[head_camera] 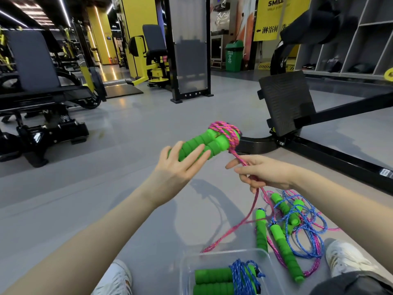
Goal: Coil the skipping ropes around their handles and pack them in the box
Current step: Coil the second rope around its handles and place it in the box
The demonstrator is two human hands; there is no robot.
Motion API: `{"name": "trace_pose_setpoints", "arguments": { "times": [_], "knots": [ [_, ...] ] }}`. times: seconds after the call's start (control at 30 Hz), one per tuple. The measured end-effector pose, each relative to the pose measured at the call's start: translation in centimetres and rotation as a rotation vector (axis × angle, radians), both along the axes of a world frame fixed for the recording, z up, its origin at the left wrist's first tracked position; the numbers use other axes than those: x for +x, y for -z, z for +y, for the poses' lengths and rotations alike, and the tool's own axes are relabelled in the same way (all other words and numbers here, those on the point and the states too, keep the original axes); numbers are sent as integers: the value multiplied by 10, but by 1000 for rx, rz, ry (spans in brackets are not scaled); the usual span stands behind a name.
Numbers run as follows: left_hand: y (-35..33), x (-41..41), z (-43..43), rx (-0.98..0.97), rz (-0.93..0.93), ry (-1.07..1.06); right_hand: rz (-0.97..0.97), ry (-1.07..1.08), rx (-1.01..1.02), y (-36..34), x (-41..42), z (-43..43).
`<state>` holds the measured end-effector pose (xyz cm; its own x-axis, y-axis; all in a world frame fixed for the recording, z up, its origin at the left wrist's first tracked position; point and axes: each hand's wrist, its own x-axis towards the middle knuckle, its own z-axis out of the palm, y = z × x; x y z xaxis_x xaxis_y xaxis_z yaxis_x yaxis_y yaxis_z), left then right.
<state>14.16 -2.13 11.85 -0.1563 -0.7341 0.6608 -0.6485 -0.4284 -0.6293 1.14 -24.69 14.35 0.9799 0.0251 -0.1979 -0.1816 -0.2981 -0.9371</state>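
Note:
My left hand (180, 165) holds a pair of green foam handles (204, 145) side by side, raised above the floor. Pink rope (225, 129) is wound in several turns round their far ends. A tail of that pink rope (253, 206) runs down through my right hand (261, 171), which pinches it just below the handles, and trails to the floor. A clear plastic box (272, 260) at the bottom holds one coiled blue-rope set (227, 277). To the right lies a tangle of loose ropes (297, 226), pink and blue, with several green handles.
I sit on a grey gym floor with a white shoe (348, 258) at right and another (119, 275) at bottom left. A black footplate (285, 99) and machine frame stand close behind the hands. Weight benches and machines fill the left.

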Motion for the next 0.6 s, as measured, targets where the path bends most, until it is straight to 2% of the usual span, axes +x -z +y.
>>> {"name": "trace_pose_setpoints", "arguments": {
  "times": [0.13,0.3,0.37,0.47,0.6],
  "knots": [
    [1,6,7,59,-19,-85,-8,-66,-216,-21,1,11],
    [7,7,6,147,-27,-96,-49,-42,-388,-48,3,13],
    [10,7,8,191,-29,-103,-80,-8,-520,-54,2,12],
    [13,6,12,243,-21,-92,-258,82,-719,-58,6,12],
    [16,3,13,358,-72,85,-492,167,-705,-51,13,12]
  ]
}}
